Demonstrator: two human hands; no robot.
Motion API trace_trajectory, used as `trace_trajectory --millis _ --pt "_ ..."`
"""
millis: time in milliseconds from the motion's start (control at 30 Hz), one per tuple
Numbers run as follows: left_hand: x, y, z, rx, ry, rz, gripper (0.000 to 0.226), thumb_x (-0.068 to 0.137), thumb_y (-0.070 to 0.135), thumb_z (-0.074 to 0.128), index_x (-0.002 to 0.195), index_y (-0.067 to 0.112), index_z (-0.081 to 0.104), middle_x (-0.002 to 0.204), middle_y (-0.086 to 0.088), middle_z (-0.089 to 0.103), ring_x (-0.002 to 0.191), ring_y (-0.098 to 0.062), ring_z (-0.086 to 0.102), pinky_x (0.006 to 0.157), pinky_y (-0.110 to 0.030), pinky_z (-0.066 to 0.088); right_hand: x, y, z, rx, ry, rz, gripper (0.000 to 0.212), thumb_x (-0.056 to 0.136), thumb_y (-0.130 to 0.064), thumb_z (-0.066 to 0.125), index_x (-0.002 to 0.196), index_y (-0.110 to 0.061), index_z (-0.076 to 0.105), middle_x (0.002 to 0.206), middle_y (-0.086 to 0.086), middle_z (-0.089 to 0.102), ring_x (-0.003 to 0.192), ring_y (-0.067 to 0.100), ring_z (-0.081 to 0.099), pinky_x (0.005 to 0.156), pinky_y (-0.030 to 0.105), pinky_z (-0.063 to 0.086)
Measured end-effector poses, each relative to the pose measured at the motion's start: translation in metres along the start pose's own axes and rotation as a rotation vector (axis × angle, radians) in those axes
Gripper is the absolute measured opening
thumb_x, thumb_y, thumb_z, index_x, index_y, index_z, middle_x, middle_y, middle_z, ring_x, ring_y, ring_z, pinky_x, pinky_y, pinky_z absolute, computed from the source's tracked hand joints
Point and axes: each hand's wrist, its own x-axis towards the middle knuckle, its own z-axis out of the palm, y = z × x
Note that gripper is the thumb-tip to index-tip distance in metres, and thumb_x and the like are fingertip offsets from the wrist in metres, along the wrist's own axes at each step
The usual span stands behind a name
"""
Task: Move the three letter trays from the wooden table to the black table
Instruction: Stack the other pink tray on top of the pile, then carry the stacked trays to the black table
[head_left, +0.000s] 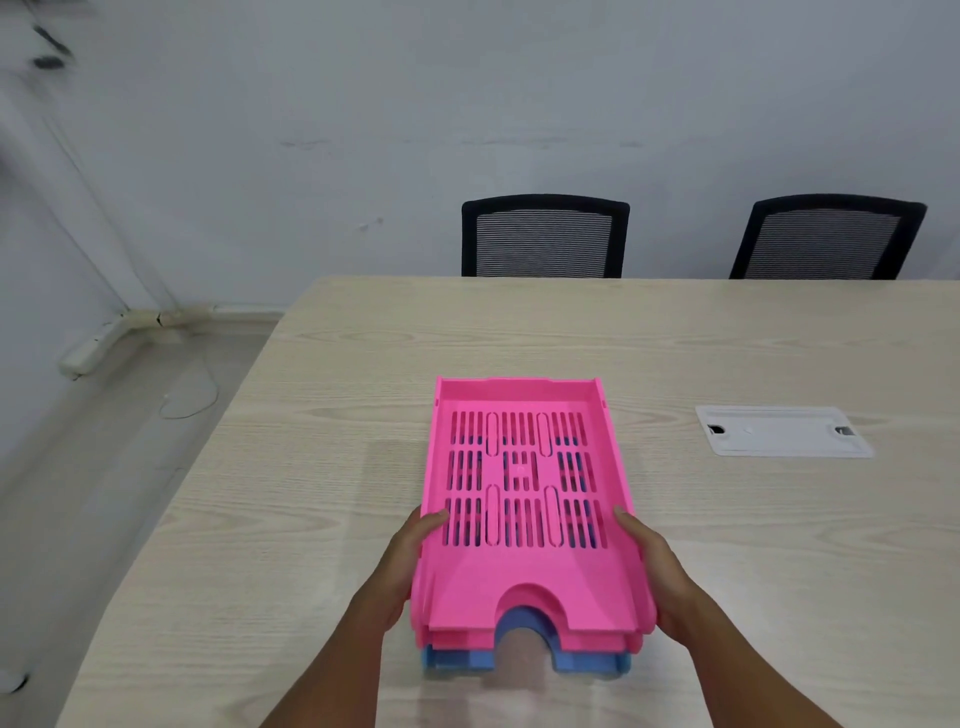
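Observation:
Three letter trays are stacked on the wooden table (322, 467): a bright pink tray (519, 582) on top, a second pink tray (597, 644) under it, and a blue tray (587, 664) at the bottom. My left hand (410, 561) grips the stack's left side, thumb over the top rim. My right hand (654, 571) grips the right side in the same way. The stack rests near the table's front edge. The black table is not in view.
Two black mesh-backed chairs (545, 236) (828, 239) stand behind the table's far edge. A white cable-port cover (779, 432) is set into the tabletop to the right. A grey wall, floor and a loose cable (192, 395) lie to the left.

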Motion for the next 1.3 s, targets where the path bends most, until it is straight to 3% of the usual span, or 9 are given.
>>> trace_trajectory --millis 133,300,433,567,733,933,1133,1300 --pt "-0.007 -0.009 -0.005 0.019 0.056 0.005 0.036 0.093 0.025 0.058 0.127 0.013 0.062 0.106 -0.017 0.076 0.093 -0.036 0.072 0.095 -0.056 0.053 -0.001 0.004 -0.003 0.011 -0.031 -0.013 0.050 0.096 -0.040 0.049 0.129 -0.003 0.058 0.111 0.022 0.072 0.086 0.035 0.072 0.068 0.040 0.060" --pt "-0.029 -0.019 -0.015 0.000 0.133 0.019 0.032 0.092 0.021 0.058 0.121 0.011 0.065 0.105 -0.019 0.076 0.095 -0.040 0.070 0.099 -0.060 0.050 0.002 0.017 0.002 0.015 -0.072 0.021 0.057 0.089 -0.044 0.059 0.130 -0.005 0.058 0.123 0.028 0.066 0.097 0.042 0.068 0.080 0.047 0.057" --pt "-0.056 -0.028 -0.026 -0.055 0.203 0.056 0.040 0.086 0.027 0.064 0.123 0.013 0.065 0.108 -0.020 0.075 0.094 -0.040 0.071 0.097 -0.059 0.052 0.008 0.019 0.017 -0.022 -0.125 0.035 0.053 0.088 -0.041 0.061 0.128 -0.005 0.059 0.118 0.027 0.068 0.092 0.041 0.069 0.078 0.046 0.057" --pt "-0.093 -0.040 -0.045 -0.123 0.332 0.093 0.050 0.076 0.031 0.068 0.123 0.014 0.067 0.112 -0.022 0.073 0.108 -0.048 0.066 0.100 -0.064 0.047 0.019 0.022 0.048 -0.064 -0.223 0.059 0.052 0.085 -0.038 0.065 0.125 -0.006 0.061 0.114 0.026 0.070 0.091 0.042 0.069 0.085 0.052 0.055" --pt "-0.152 -0.057 -0.082 -0.207 0.517 0.125 0.050 0.076 0.033 0.067 0.122 0.015 0.066 0.111 -0.021 0.074 0.102 -0.044 0.069 0.098 -0.061 0.051 0.029 0.038 0.113 -0.178 -0.382 0.148 0.061 0.077 -0.041 0.072 0.126 -0.007 0.062 0.121 0.028 0.066 0.099 0.044 0.067 0.089 0.055 0.053" --pt "-0.223 -0.081 -0.141 -0.275 0.727 0.160 0.033 0.090 0.023 0.058 0.120 0.013 0.067 0.108 -0.022 0.075 0.105 -0.047 0.067 0.099 -0.062 0.049 0.028 0.075 0.210 -0.267 -0.579 0.200 0.046 0.090 -0.033 0.059 0.127 -0.005 0.061 0.118 0.025 0.070 0.100 0.041 0.070 0.087 0.050 0.053" --pt "-0.295 -0.098 -0.230 -0.329 0.839 0.202 0.031 0.093 0.020 0.055 0.121 0.012 0.065 0.104 -0.018 0.077 0.095 -0.041 0.072 0.092 -0.059 0.055 0.018 0.130 0.328 -0.383 -0.678 0.212 0.054 0.084 -0.039 0.067 0.126 -0.005 0.063 0.123 0.028 0.066 0.110 0.049 0.064 0.102 0.063 0.045" --pt "-0.356 -0.109 -0.309 -0.390 0.920 0.263 0.033 0.094 0.017 0.053 0.124 0.010 0.064 0.101 -0.019 0.077 0.085 -0.035 0.073 0.076 -0.044 0.059 0.008 0.182 0.431 -0.428 -0.784 0.235 0.058 0.082 -0.039 0.070 0.128 -0.004 0.061 0.124 0.029 0.065 0.108 0.047 0.064 0.103 0.065 0.043"
